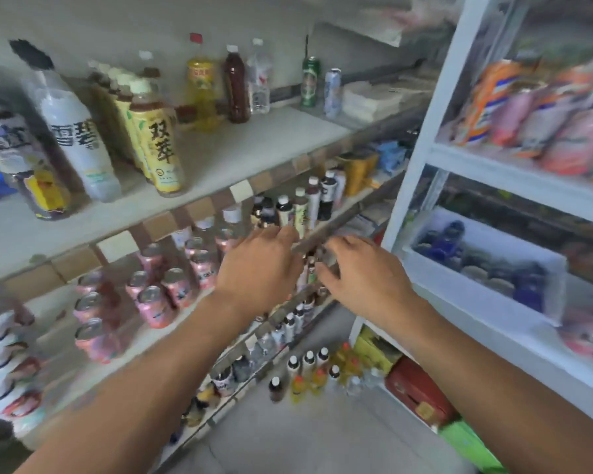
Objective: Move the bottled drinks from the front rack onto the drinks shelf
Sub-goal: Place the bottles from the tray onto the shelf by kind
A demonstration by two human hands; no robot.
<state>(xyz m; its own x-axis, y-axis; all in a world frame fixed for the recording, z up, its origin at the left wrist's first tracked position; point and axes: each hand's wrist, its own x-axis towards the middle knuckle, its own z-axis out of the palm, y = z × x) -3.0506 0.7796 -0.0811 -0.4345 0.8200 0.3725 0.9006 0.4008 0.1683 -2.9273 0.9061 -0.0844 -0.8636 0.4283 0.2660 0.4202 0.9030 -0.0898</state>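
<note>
Looking down from my head, both my arms reach forward toward the middle of the shelving. My left hand (pixel 259 265) is out in front of the second shelf's edge, back of the hand up, fingers stretched loosely forward and a little spread; it holds nothing that I can see. My right hand (pixel 363 271) sits just beside it, fingers bent down and forward near a blurred grey thing at the fingertips, and I cannot tell whether it grips anything. Between the two hands a small bottle (pixel 311 270) shows, upright, cap up, its long axis vertical; much of it is hidden by my hands. Beyond my left fingers a row of bottles (pixel 300 208) stands upright on the second shelf (pixel 124 244), caps up, running back to the right. Left of them pink cans (pixel 154 304) stand in rows, tops up. On the top shelf (pixel 254 142) a tea bottle (pixel 160 148) with a yellow label stands near the front edge, tilted in this wide view, with a white bottle (pixel 79 138) to its left and more bottles and two cans farther back. Low down, bottles on the floor (pixel 308 371) stand upright in a cluster. The white rack (pixel 421 148) on my right holds packets and a tub.
</note>
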